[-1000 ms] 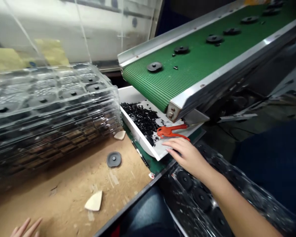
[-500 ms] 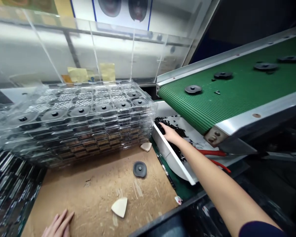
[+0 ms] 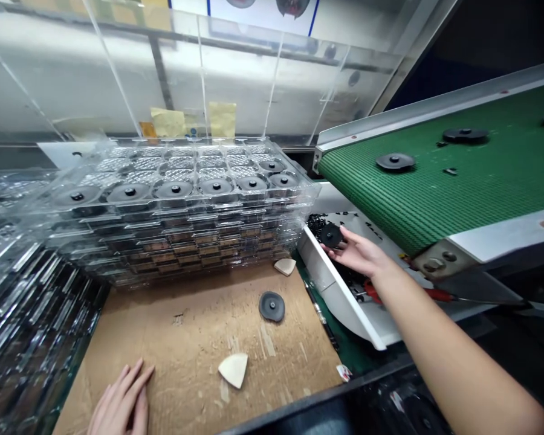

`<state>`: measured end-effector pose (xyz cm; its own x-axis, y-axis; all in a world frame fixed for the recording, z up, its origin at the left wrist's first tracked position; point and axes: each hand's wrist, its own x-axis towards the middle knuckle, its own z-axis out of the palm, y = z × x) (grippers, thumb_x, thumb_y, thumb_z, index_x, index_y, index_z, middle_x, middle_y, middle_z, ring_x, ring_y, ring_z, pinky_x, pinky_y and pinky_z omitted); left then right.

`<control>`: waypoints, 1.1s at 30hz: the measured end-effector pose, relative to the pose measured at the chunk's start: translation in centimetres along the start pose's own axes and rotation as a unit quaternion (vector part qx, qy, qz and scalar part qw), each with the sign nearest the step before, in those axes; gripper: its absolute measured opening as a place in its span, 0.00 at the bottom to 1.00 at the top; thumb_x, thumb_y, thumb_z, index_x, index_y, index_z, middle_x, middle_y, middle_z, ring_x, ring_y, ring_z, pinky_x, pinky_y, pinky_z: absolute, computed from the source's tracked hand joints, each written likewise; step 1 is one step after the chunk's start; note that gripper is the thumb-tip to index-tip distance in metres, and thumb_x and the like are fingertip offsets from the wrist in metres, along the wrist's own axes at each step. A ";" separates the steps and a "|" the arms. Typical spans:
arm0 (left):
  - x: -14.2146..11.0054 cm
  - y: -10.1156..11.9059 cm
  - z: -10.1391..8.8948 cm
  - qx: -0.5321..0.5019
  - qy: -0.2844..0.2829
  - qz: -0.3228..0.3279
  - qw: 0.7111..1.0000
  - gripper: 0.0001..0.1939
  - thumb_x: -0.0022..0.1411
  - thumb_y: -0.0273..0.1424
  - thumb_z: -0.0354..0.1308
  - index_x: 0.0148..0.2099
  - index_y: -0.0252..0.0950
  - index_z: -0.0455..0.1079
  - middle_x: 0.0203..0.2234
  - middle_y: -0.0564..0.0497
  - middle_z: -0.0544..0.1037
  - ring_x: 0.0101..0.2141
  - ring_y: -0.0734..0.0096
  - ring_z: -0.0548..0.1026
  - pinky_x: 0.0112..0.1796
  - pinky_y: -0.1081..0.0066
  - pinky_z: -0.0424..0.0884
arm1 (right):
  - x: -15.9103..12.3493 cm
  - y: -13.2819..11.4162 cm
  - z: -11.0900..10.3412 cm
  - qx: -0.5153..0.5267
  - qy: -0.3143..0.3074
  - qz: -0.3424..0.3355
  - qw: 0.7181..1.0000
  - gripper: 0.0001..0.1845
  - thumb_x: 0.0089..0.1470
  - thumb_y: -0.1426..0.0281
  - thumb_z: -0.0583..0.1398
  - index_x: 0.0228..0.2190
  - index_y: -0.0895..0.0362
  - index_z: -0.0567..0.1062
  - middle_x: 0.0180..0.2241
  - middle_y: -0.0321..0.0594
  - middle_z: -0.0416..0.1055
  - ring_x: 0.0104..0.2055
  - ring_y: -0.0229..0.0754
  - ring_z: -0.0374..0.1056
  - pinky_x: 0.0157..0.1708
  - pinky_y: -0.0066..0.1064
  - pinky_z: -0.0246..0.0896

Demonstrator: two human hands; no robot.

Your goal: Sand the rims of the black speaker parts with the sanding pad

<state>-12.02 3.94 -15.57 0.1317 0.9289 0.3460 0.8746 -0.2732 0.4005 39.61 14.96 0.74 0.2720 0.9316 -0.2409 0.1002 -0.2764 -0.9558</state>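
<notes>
My right hand (image 3: pixel 358 252) is over the white bin (image 3: pixel 340 302), its thumb and fingers closed on a dark rounded disc (image 3: pixel 330 235) with a small central knob. Small black scraps (image 3: pixel 316 223) lie in the bin under it. My left hand (image 3: pixel 122 399) rests on the brown board (image 3: pixel 181 350) at the lower left, fingers stretched out and holding nothing. A similar grey disc (image 3: pixel 272 306) lies on the board, between two cream triangular pads, one near the front (image 3: pixel 234 370) and one by the stack of trays (image 3: pixel 285 266).
Stacked clear plastic trays (image 3: pixel 199 223) stand behind the board, with discs in the top one's front row. More trays (image 3: pixel 31 326) are at left. A green conveyor belt (image 3: pixel 412 199) carrying discs (image 3: pixel 395 161) overhangs the bin. Red-handled pliers (image 3: pixel 437 294) lie in the bin.
My right hand has come up from the black scraps and now shows a dark disc in its fingers. The view has shifted; my left hand still lies on the board.
</notes>
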 end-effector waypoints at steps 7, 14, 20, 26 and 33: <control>1.4 6.2 -3.3 -0.225 -0.001 -0.187 0.956 0.14 0.54 0.36 0.55 0.43 0.44 0.72 0.47 0.50 0.75 0.52 0.54 0.67 0.56 0.50 0.55 | -8.1 -1.6 4.0 0.091 -0.058 -0.032 0.994 0.26 0.52 0.57 0.56 0.52 0.50 0.62 0.50 0.42 0.65 0.47 0.46 0.65 0.36 0.32 0.63; 3.8 19.3 -4.5 -0.739 -0.189 -0.279 0.584 0.36 0.38 0.44 0.67 0.53 0.47 0.66 0.51 0.44 0.72 0.49 0.53 0.70 0.48 0.60 0.67 | -17.8 3.1 15.2 0.359 -0.351 0.203 0.841 0.27 0.53 0.47 0.51 0.44 0.52 0.70 0.42 0.43 0.72 0.36 0.42 0.70 0.31 0.30 0.61; 3.0 17.8 -4.6 -0.788 -0.215 -0.338 0.468 0.38 0.32 0.36 0.72 0.50 0.48 0.68 0.46 0.49 0.75 0.46 0.66 0.72 0.44 0.74 0.66 | -19.9 6.1 20.9 0.460 -0.359 0.284 0.761 0.26 0.47 0.46 0.57 0.38 0.53 0.74 0.36 0.40 0.74 0.29 0.37 0.68 0.21 0.21 0.55; 1.8 16.5 -5.8 -0.797 -0.158 -0.382 0.440 0.36 0.34 0.37 0.71 0.49 0.46 0.68 0.45 0.49 0.76 0.46 0.66 0.72 0.45 0.73 0.65 | -20.3 6.7 23.5 0.423 -0.376 0.296 0.770 0.26 0.50 0.46 0.54 0.41 0.51 0.73 0.23 0.35 0.72 0.13 0.28 0.55 0.16 0.19 0.52; 1.6 15.1 -6.0 -0.794 -0.045 -0.443 0.413 0.30 0.36 0.38 0.69 0.46 0.42 0.71 0.45 0.47 0.76 0.49 0.54 0.70 0.50 0.61 0.64 | -20.0 8.0 22.3 0.130 -0.291 0.121 0.940 0.21 0.57 0.54 0.51 0.44 0.53 0.72 0.21 0.36 0.68 0.16 0.32 0.59 0.23 0.26 0.61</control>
<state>-1.38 -0.19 -3.89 0.1682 0.8259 -0.5382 -0.8027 0.4317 0.4115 13.67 -0.63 -5.82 -0.3213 0.8405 -0.4363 -0.1549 -0.5012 -0.8513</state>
